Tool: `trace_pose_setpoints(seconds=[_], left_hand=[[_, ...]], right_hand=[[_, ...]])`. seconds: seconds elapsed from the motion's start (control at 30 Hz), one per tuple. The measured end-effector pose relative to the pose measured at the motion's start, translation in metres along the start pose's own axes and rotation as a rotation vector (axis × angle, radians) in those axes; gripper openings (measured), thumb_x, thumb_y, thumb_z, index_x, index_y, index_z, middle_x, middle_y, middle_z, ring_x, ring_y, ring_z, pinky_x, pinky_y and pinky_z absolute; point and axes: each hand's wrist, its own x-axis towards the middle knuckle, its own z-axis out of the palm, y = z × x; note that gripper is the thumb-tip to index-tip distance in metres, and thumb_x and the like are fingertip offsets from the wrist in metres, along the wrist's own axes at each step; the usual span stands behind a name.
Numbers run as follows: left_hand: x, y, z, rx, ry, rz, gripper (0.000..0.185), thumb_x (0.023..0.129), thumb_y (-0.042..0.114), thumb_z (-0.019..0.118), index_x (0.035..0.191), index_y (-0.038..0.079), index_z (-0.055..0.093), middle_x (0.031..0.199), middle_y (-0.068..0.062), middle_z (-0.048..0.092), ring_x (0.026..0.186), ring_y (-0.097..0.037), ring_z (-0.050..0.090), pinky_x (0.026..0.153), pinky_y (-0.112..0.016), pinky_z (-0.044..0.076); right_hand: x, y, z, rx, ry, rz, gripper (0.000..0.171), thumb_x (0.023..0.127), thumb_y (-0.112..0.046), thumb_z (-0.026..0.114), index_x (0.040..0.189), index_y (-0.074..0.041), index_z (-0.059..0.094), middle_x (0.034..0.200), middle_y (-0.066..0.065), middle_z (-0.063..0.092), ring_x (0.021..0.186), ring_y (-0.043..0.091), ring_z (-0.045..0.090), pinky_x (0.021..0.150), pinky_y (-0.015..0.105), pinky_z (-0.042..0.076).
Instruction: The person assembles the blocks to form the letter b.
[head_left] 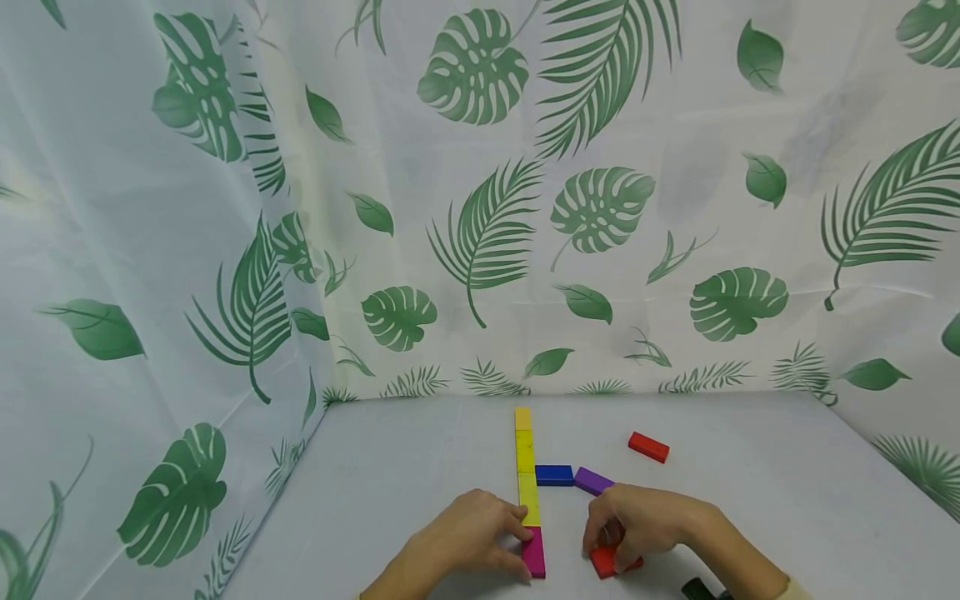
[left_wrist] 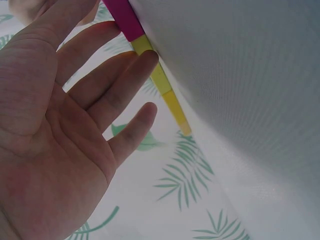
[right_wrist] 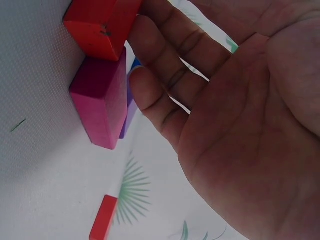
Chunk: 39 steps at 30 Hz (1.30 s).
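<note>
A straight row of yellow blocks (head_left: 527,454) runs away from me on the table, with a magenta block (head_left: 534,557) at its near end. My left hand (head_left: 480,533) rests beside that block, fingertips touching its left edge and top, fingers relaxed in the left wrist view. My right hand (head_left: 645,525) pinches a red block (head_left: 602,563) between thumb and fingers, low over the table. In the right wrist view, a pink-magenta block (right_wrist: 102,100) stands end to end with the red one; the right hand hides it from the head view.
A blue block (head_left: 554,476) touches the yellow row's right side, and a purple block (head_left: 592,481) slants off its end. Farther right lies a loose red block (head_left: 648,447). Leaf-printed white curtains (head_left: 675,250) stand behind and beside the table. A black object (head_left: 697,589) shows by the right wrist.
</note>
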Motion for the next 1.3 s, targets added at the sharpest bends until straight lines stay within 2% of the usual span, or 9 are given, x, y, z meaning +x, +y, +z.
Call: trace_pose_setpoints(seconds=[0.47,0.63,0.73,0.9,1.07,1.17,1.3], left_hand=[[0.001,0.001,0.001,-0.015,-0.011,-0.021,0.046,0.08,0.06,0.083,0.12,0.039,0.078,0.131,0.014,0.071,0.121,-0.002,0.067,0.103,-0.028,0.054],[0.001,0.001,0.001,-0.023,-0.011,-0.029,0.046,0.08,0.06,0.083,0.12,0.039,0.078,0.13,0.015,0.072,0.121,-0.002,0.067,0.104,-0.029,0.054],[0.001,0.002,0.001,-0.027,-0.014,-0.042,0.046,0.08,0.061,0.082,0.12,0.039,0.078,0.13,0.015,0.071,0.121,-0.002,0.067,0.105,-0.031,0.053],[0.001,0.002,0.0,-0.028,-0.019,-0.043,0.046,0.08,0.061,0.082,0.12,0.04,0.078,0.131,0.015,0.071,0.122,-0.002,0.066,0.106,-0.031,0.052],[0.001,0.002,-0.001,-0.033,-0.021,-0.036,0.046,0.08,0.059,0.083,0.12,0.039,0.078,0.131,0.015,0.071,0.122,-0.002,0.066,0.104,-0.029,0.053],[0.0,0.002,-0.001,-0.028,-0.018,-0.029,0.046,0.08,0.059,0.083,0.12,0.038,0.078,0.131,0.014,0.072,0.122,-0.002,0.066,0.104,-0.029,0.053],[0.0,0.002,-0.001,-0.026,-0.018,-0.027,0.046,0.08,0.058,0.084,0.12,0.038,0.078,0.131,0.014,0.072,0.121,-0.003,0.066,0.104,-0.029,0.053]], right_hand=[[0.0,-0.002,0.001,0.008,-0.004,-0.011,0.033,0.082,-0.002,0.084,0.101,-0.029,0.083,0.088,-0.008,0.067,0.081,0.01,0.06,0.071,0.022,0.053],[-0.002,-0.001,-0.005,-0.004,0.019,-0.042,0.033,0.084,-0.007,0.084,0.108,-0.03,0.081,0.093,-0.01,0.069,0.085,0.009,0.062,0.072,0.022,0.054],[-0.004,0.001,-0.011,0.002,0.083,-0.074,0.033,0.087,-0.01,0.082,0.115,-0.027,0.08,0.102,-0.007,0.072,0.091,0.012,0.064,0.075,0.022,0.057],[-0.006,0.005,-0.022,-0.043,0.296,-0.14,0.027,0.094,-0.019,0.077,0.121,-0.023,0.077,0.11,0.0,0.074,0.096,0.011,0.064,0.079,0.024,0.057],[-0.007,0.009,-0.028,-0.116,0.502,-0.141,0.028,0.095,-0.032,0.077,0.123,-0.027,0.075,0.108,-0.01,0.072,0.093,0.005,0.061,0.077,0.025,0.056],[-0.007,0.011,-0.03,-0.139,0.571,-0.14,0.029,0.095,-0.031,0.077,0.124,-0.028,0.074,0.108,-0.015,0.069,0.094,0.008,0.062,0.079,0.026,0.057],[-0.007,0.013,-0.03,-0.153,0.616,-0.128,0.033,0.094,-0.028,0.078,0.127,-0.027,0.073,0.113,-0.014,0.068,0.098,0.013,0.063,0.082,0.028,0.058]])
